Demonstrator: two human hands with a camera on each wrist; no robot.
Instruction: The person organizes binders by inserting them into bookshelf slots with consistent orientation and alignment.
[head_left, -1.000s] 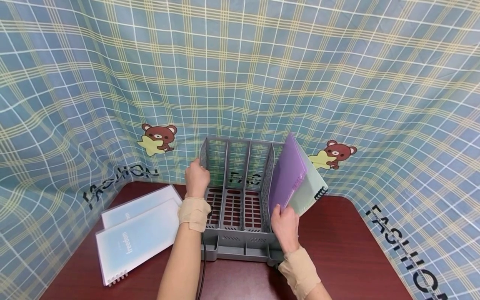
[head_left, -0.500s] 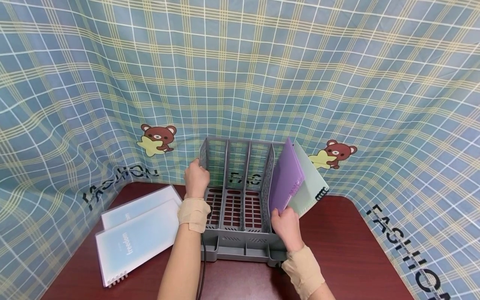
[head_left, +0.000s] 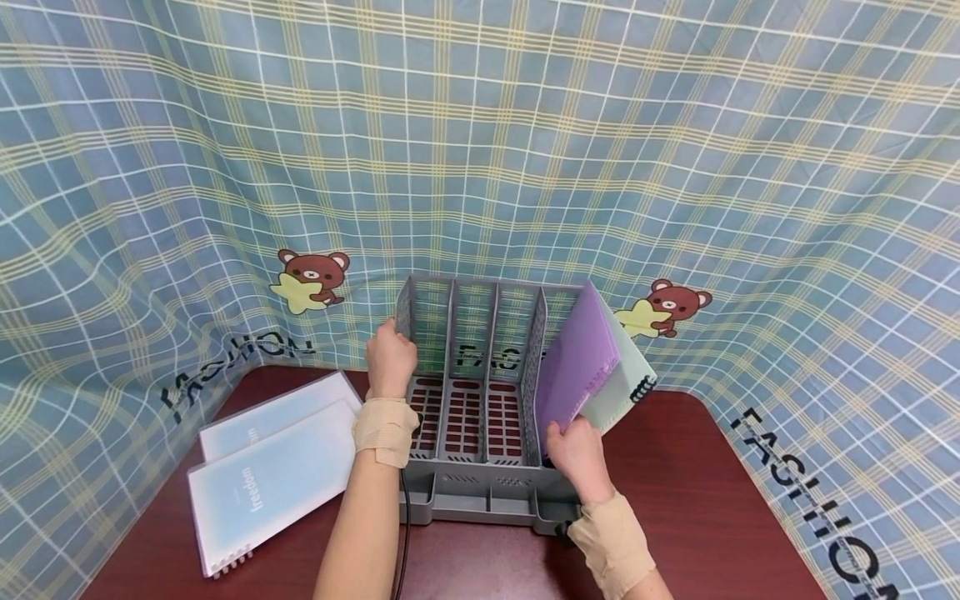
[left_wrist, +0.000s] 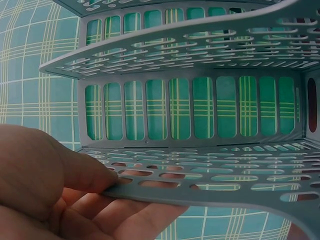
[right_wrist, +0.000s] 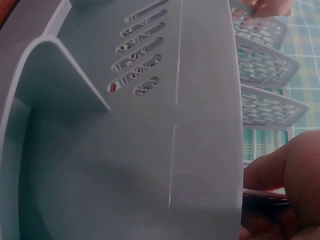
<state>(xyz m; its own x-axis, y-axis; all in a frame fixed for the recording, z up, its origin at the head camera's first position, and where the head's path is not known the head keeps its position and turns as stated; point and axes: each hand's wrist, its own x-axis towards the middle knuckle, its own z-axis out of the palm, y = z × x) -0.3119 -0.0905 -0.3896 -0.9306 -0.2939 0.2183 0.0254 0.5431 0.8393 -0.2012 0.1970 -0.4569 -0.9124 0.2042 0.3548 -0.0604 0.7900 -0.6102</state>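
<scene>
A grey desktop file rack (head_left: 468,479) with upright perforated dividers stands mid-table in the head view. My left hand (head_left: 392,360) grips its left side wall; in the left wrist view the thumb (left_wrist: 90,172) lies inside the wall and the fingers lie beyond it. At the rightmost slot, my right hand (head_left: 579,458) pinches the lower front corner of a purple notebook (head_left: 576,358), which stands tilted there. Just right of it leans a pale green notebook (head_left: 628,371) with black spiral rings. In the right wrist view the right hand (right_wrist: 302,182) is beside the rack's front wall, the held edge mostly hidden.
Two light blue spiral notebooks (head_left: 281,483) overlap on the dark red table (head_left: 697,492) to the left. A black cable (head_left: 406,542) runs down beside the left forearm. Plaid curtain (head_left: 480,167) encloses the back and sides. Small compartments (head_left: 513,502) line the rack's front.
The purple notebook has sunk lower in the rightmost slot, and my right hand has moved slightly down and right with it. My left hand keeps its grip on the rack.
</scene>
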